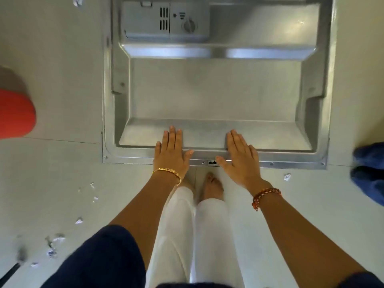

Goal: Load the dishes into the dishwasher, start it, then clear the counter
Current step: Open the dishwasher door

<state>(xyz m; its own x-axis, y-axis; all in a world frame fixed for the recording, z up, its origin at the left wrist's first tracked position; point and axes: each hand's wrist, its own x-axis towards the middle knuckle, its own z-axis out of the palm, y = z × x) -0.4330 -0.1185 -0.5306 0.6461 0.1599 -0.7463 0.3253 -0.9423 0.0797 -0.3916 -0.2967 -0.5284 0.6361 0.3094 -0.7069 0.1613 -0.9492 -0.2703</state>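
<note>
At the far left edge a red rounded object (14,113) shows only in part and is too blurred to name, and a handful of small paper scraps (56,242) lie scattered over the pale floor (62,90) below it. One dishwasher door (218,96) lies folded down flat in the middle of the view, its metal inner face up, with a single detergent compartment (166,23) at its far end. The left hand (171,151), with one gold bangle (168,172) at the wrist, lies flat with straight fingers on the near lip of the door, grasping nothing. Just beside it the door latch (212,162) sits in the middle of the front edge, between the two thumbs. The right hand (241,156), wearing one beaded bracelet (265,197), rests the same way, flat and unclenched, on the lip. Both racks and any dishes are out of view. The door looks stiff, fairly heavy and hinged at the far end, and its smooth metal could be slippery, so I judge the best hold is under the front edge on either side of the latch, lifting evenly. At the right edge one blue cloth-like thing (369,171) lies on the floor.
</note>
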